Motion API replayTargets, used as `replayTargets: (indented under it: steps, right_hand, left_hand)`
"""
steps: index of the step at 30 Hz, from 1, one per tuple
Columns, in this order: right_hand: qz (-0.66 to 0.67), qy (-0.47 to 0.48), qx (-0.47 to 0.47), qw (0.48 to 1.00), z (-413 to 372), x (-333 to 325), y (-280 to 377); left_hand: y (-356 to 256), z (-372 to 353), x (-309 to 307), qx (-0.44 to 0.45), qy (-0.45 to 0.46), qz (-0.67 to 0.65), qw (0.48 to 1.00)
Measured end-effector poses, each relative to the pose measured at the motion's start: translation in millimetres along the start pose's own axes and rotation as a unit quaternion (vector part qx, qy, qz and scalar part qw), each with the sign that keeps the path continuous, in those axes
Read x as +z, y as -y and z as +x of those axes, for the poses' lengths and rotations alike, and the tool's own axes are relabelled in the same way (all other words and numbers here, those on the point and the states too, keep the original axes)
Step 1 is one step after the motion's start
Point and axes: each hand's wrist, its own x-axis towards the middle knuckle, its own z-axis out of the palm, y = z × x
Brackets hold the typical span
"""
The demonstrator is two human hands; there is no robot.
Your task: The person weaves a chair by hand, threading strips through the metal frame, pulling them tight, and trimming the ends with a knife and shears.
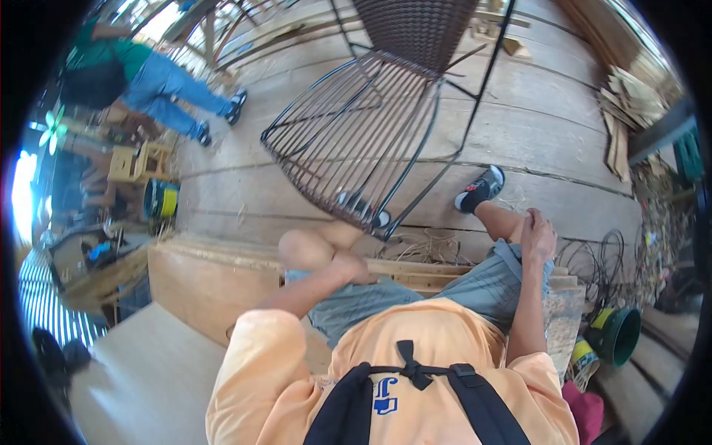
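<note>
My left hand [351, 268] rests on my left thigh just behind the bare knee, holding nothing I can see; its fingers lie along the leg and are partly hidden. Draped over my right knee is my right hand [538, 236], empty, its fingers stretched out. In front of my legs stands a chair [363, 133] with a dark metal frame. Brown strands run lengthwise across its seat, with gaps between them. Its backrest [419, 30] is densely woven. The near edge of the seat comes close to my left knee, and neither hand touches the chair.
A wooden bench [200, 285] is beneath me. Another person [156, 81] stands at the upper left, near a small wooden stool [139, 163] and a dark bucket [159, 199]. Right lie coiled cables [604, 259], a green bucket [617, 336] and stacked wood scraps [619, 126].
</note>
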Motion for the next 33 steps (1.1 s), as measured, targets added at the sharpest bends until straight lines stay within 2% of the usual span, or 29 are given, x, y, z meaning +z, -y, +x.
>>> replayTargets:
  steps: [4, 8, 11, 14, 17, 23, 26, 29, 33]
  right_hand:
    - [-0.018, 0.016, 0.002, 1.000, -1.1, 3.9, 0.7]
    - [-0.019, 0.019, -0.005, 1.000, -5.1, 9.8, -6.5]
    - [-0.019, 0.020, 0.015, 1.000, -3.5, 11.6, -7.7]
    - [-0.011, 0.023, 0.024, 0.999, -0.2, 18.1, -6.7]
    - [-0.010, 0.002, 0.003, 1.000, -3.8, 20.6, -11.1]
    - [0.010, 0.035, 0.006, 0.999, -5.2, 19.6, -14.2]
    - [0.005, 0.034, 0.008, 0.999, -2.5, 18.3, -12.5]
    - [0.008, 0.024, -0.003, 1.000, -3.8, 15.3, -8.0]
    - [-0.004, 0.004, -0.019, 1.000, -6.9, 16.9, -12.9]
  left_hand:
    - [0.7, -22.4, -3.1, 0.015, -0.042, 0.043, 0.998]
    - [-5.5, -39.8, -14.3, 0.023, -0.035, 0.077, 0.996]
    - [-4.5, -47.3, -21.2, 0.036, -0.061, 0.070, 0.995]
    - [28.2, -13.5, 4.6, -0.004, -0.182, 0.097, 0.978]
    - [33.0, -3.1, 5.6, -0.025, -0.086, 0.032, 0.995]
    - [10.8, -47.6, -8.8, 0.008, -0.054, 0.058, 0.997]
    - [-7.4, -49.4, -3.9, 0.074, -0.083, 0.054, 0.992]
    - [15.6, -18.7, -4.3, 0.005, -0.112, 0.032, 0.993]
    - [38.1, 15.4, 3.0, -0.034, -0.080, 0.028, 0.996]
